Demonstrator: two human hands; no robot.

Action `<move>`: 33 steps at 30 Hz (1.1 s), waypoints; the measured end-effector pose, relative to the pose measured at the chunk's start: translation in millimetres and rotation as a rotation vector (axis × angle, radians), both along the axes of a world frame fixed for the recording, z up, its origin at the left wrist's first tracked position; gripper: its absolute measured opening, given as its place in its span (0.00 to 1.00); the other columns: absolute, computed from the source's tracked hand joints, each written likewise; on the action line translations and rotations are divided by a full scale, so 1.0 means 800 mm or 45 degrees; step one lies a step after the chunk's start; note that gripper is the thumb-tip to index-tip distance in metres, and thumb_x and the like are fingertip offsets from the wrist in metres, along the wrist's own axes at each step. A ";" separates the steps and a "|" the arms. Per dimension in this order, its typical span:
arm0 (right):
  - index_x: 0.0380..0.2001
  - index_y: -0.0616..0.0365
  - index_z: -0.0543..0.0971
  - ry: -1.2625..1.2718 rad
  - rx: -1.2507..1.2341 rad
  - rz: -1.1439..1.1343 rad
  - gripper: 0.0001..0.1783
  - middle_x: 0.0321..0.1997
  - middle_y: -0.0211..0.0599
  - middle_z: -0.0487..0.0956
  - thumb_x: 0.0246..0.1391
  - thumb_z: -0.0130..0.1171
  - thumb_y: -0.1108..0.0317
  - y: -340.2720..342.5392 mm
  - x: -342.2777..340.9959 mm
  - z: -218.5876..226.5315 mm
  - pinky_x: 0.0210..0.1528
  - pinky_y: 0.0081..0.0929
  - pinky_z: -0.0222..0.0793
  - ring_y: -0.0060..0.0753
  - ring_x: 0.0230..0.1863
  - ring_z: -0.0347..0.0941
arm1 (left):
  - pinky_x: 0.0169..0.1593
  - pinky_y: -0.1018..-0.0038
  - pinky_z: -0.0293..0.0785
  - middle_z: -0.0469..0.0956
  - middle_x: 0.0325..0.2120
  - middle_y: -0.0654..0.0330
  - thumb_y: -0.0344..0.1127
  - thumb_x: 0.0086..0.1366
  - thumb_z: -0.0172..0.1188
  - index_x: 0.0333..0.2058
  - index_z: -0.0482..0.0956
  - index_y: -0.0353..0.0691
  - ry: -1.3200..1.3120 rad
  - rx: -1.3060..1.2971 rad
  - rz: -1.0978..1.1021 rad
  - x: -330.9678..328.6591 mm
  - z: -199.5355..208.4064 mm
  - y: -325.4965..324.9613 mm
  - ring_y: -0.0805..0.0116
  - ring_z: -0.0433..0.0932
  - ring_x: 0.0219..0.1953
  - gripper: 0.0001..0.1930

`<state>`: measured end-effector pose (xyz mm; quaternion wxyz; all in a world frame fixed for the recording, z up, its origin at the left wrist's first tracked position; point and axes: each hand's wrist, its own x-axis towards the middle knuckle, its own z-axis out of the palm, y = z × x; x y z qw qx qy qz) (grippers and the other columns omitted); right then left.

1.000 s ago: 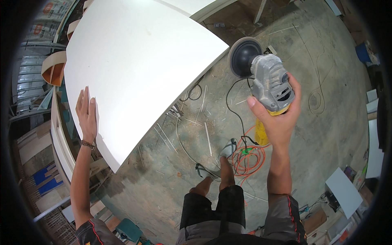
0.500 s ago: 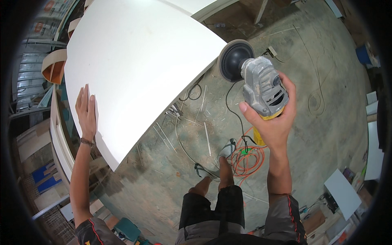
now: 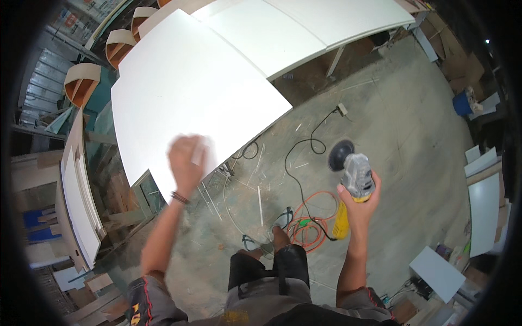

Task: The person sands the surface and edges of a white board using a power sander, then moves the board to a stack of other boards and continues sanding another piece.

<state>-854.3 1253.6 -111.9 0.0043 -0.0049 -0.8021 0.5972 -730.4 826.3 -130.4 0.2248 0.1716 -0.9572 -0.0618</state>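
Observation:
My right hand (image 3: 365, 202) is closed round the grey, dusty head of an angle grinder (image 3: 356, 175). The tool has a yellow body and a round black disc pad (image 3: 341, 155) on it, and is held over the floor, away from the board. My left hand (image 3: 187, 158), smeared by motion, is over the near right part of a large white board (image 3: 190, 81); whether it touches the surface I cannot tell. That board has a cut-out at its near left corner. A black cord (image 3: 287, 163) trails from the grinder across the floor.
Another white panel (image 3: 261, 32) lies beyond the board. An orange coiled hose or cable (image 3: 321, 239) lies close to my feet, with offcut strips (image 3: 260, 206) scattered about. Curved wooden pieces (image 3: 82, 81) stand at the left. To the right are a blue bucket (image 3: 463, 103) and panels (image 3: 484, 214).
My left hand has left the board's left side and moved right across it. The grinder has moved down, away from the board's edge. The view takes in more of the far panels.

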 end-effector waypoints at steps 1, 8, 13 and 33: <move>0.63 0.63 0.67 -0.035 -0.022 -0.045 0.47 0.57 0.41 0.74 0.39 0.82 0.69 0.014 0.007 0.013 0.61 0.33 0.67 0.34 0.56 0.72 | 0.57 0.57 0.68 0.84 0.40 0.58 0.34 0.61 0.68 0.45 0.85 0.44 -0.063 0.190 -0.039 0.006 0.005 0.049 0.52 0.78 0.49 0.13; 0.66 0.61 0.65 -0.182 -0.110 -0.437 0.42 0.53 0.38 0.75 0.49 0.75 0.73 0.078 0.084 0.124 0.52 0.28 0.72 0.30 0.48 0.74 | 0.59 0.59 0.76 0.74 0.59 0.46 0.61 0.73 0.56 0.71 0.55 0.38 0.750 2.561 0.529 -0.095 -0.039 0.180 0.52 0.79 0.55 0.41; 0.67 0.61 0.64 0.042 -0.227 -0.559 0.43 0.57 0.43 0.74 0.50 0.75 0.73 0.150 0.119 0.146 0.50 0.30 0.75 0.34 0.50 0.75 | 0.62 0.56 0.78 0.71 0.60 0.46 0.52 0.77 0.53 0.66 0.60 0.34 1.390 2.724 0.972 -0.211 -0.057 0.162 0.48 0.78 0.57 0.32; 0.67 0.62 0.65 0.074 -0.182 -0.474 0.39 0.54 0.43 0.76 0.55 0.73 0.69 0.123 0.141 0.192 0.51 0.29 0.74 0.33 0.49 0.76 | 0.66 0.58 0.68 0.69 0.64 0.38 0.48 0.77 0.53 0.73 0.52 0.31 1.068 0.993 1.445 0.375 -0.053 -0.021 0.45 0.71 0.65 0.37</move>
